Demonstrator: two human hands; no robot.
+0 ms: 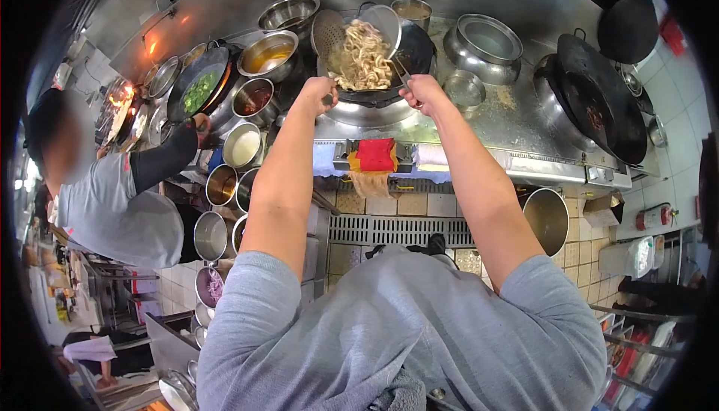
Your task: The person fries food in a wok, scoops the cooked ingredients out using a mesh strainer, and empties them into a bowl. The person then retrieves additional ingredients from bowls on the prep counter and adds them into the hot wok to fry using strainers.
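Pale, curled strips of food (363, 55) are heaped between two round tools over a dark wok (419, 50) on the stove ahead of me. My left hand (320, 96) is wrapped round a dark-tipped handle in line with a perforated skimmer (326, 31), on the left side of the heap. My right hand (423, 93) is closed round a metal handle that leads up to a wide round ladle (386, 23), right of the food. The kind of food is not clear, and the strips cover much of both tools.
Left of the wok stand metal bowls with yellow liquid (268, 56) and dark red sauce (255, 99). A lidded pot (488, 44) and a large black wok (599, 104) are to the right. A co-worker (123, 198) at left tends a wok of chopped greens (199, 90); flames (121, 96) rise beyond.
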